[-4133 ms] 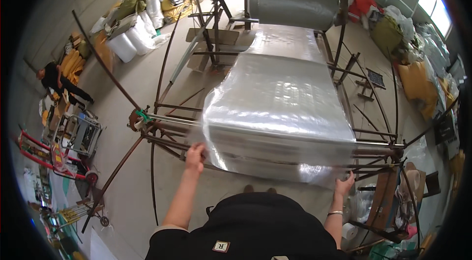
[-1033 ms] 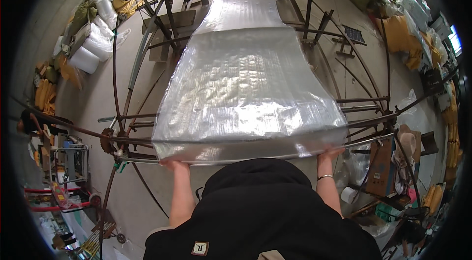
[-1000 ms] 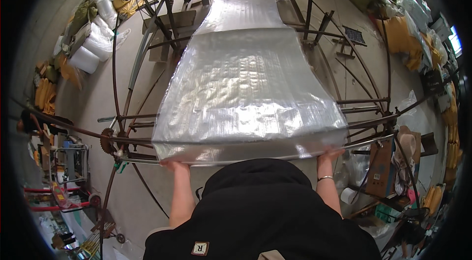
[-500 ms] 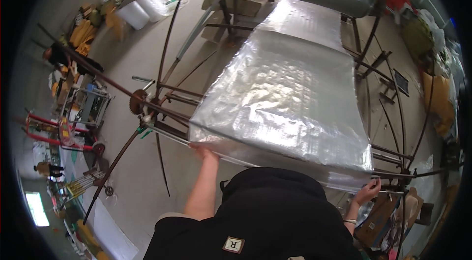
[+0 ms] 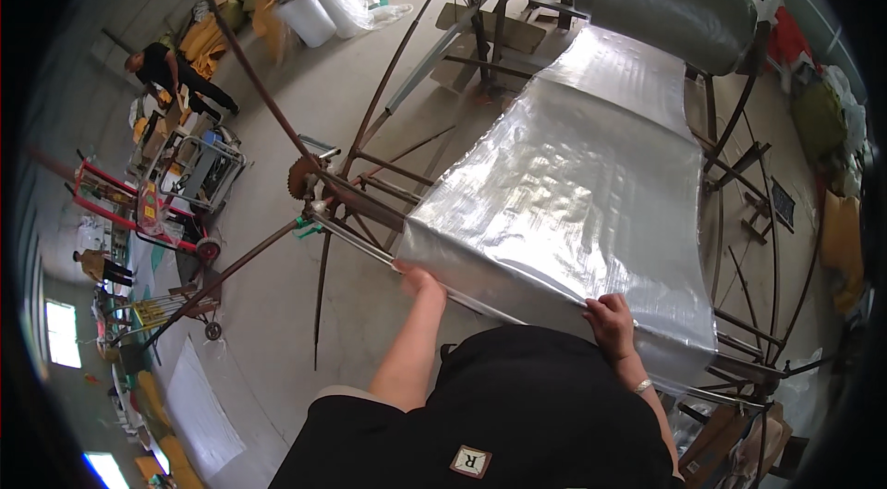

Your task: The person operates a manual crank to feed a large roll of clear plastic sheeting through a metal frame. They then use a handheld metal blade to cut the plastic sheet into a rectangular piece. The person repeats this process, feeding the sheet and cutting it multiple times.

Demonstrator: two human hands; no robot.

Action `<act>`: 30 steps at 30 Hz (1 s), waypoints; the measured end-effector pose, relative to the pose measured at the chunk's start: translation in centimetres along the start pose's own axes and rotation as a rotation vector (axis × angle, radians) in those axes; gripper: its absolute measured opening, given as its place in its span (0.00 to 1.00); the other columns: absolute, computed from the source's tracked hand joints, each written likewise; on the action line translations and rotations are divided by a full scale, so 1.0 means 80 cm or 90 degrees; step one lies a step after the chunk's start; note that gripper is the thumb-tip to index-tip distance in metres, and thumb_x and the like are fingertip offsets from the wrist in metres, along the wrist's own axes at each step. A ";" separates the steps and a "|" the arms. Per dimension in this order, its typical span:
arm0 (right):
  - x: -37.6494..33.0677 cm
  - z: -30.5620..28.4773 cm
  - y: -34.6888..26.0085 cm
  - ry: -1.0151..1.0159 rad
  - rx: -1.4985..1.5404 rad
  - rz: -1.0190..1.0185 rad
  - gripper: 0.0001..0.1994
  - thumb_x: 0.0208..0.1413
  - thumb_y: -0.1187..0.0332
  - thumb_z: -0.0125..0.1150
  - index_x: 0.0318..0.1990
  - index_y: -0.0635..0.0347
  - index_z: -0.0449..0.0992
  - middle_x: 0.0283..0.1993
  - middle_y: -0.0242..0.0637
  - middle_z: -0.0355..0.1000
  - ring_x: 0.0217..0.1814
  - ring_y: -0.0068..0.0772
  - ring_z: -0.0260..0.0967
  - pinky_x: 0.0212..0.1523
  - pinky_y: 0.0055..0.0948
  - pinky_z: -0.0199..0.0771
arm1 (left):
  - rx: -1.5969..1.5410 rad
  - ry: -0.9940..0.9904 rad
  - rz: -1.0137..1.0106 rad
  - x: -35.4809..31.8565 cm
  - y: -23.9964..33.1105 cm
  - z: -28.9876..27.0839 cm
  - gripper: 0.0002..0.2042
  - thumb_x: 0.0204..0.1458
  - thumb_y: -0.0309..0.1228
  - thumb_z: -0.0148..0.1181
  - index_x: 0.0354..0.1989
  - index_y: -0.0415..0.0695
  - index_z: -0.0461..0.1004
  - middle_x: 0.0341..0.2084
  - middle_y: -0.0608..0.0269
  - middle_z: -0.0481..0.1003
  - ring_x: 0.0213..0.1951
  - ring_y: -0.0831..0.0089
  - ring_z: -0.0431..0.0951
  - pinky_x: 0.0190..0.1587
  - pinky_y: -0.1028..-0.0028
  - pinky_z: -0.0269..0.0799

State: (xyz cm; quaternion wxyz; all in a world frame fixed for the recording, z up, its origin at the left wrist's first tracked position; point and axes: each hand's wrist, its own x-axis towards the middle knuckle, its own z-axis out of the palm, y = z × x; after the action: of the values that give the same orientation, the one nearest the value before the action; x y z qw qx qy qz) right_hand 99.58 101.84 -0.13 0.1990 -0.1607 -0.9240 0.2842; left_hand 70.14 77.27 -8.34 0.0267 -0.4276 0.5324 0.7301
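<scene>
A wide silver foil sheet (image 5: 573,184) stretches from a large roll (image 5: 665,4) at the far right down over a bar of a metal frame, its front part hanging in front of me. My left hand (image 5: 423,284) is closed at the sheet's lower left corner, beside a thin pale rod (image 5: 356,244); its fingertips are partly hidden. Closer to the middle of the front fold, my right hand (image 5: 612,321) pinches the foil between thumb and fingers.
Long rusty arms (image 5: 245,50) stick out from the frame around a toothed wheel (image 5: 303,178) on the left. Beyond stand a red hand truck (image 5: 139,216) and a bent-over person (image 5: 176,78). Wrapped rolls (image 5: 319,13) lie at the back. Cardboard (image 5: 730,438) lies at the lower right.
My right hand has moved left from the sheet's right corner to the front fold. My left hand stays at the left corner. The view has shifted, so the scene sits further right.
</scene>
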 end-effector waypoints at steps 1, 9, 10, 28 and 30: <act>0.000 0.000 0.000 0.006 -0.016 -0.002 0.11 0.42 0.72 0.70 0.36 0.56 0.79 0.33 0.37 0.69 0.37 0.41 0.67 0.36 0.36 0.70 | 0.006 0.006 0.012 -0.003 -0.001 0.004 0.38 0.60 0.60 0.38 0.51 0.27 0.69 0.48 0.52 0.74 0.47 0.60 0.75 0.49 0.65 0.73; -0.004 0.010 0.003 0.037 -0.038 0.024 0.05 0.47 0.71 0.65 0.34 0.56 0.78 0.31 0.36 0.69 0.38 0.41 0.67 0.36 0.37 0.70 | 0.039 -0.010 0.004 -0.014 0.009 0.007 0.36 0.60 0.58 0.39 0.55 0.29 0.66 0.53 0.47 0.70 0.50 0.56 0.74 0.51 0.63 0.72; -0.004 0.012 0.003 0.037 -0.036 0.031 0.05 0.48 0.70 0.65 0.33 0.56 0.78 0.31 0.36 0.69 0.38 0.42 0.67 0.36 0.37 0.70 | 0.022 -0.032 -0.016 -0.010 0.012 0.004 0.36 0.60 0.57 0.40 0.56 0.30 0.65 0.55 0.46 0.68 0.52 0.55 0.73 0.52 0.61 0.71; -0.028 0.049 0.045 0.031 -0.018 0.106 0.05 0.51 0.64 0.61 0.30 0.53 0.78 0.34 0.41 0.70 0.41 0.46 0.70 0.41 0.40 0.73 | 0.698 -1.020 0.996 -0.217 -0.081 0.018 0.11 0.49 0.30 0.60 0.41 0.40 0.74 0.31 0.54 0.74 0.38 0.55 0.72 0.44 0.60 0.65; -0.023 0.044 0.032 0.022 -0.045 0.096 0.09 0.50 0.61 0.63 0.28 0.56 0.78 0.33 0.40 0.71 0.41 0.44 0.71 0.42 0.39 0.73 | 0.709 -1.012 0.971 -0.207 -0.082 0.015 0.11 0.50 0.29 0.60 0.41 0.41 0.75 0.32 0.54 0.73 0.39 0.55 0.72 0.45 0.59 0.64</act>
State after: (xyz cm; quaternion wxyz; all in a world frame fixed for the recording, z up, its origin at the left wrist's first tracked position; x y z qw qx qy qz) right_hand 99.99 101.46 -4.83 0.1874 -0.2420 -0.9151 0.2626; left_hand 83.17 87.97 -2.41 0.0886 0.6248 0.7196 0.2898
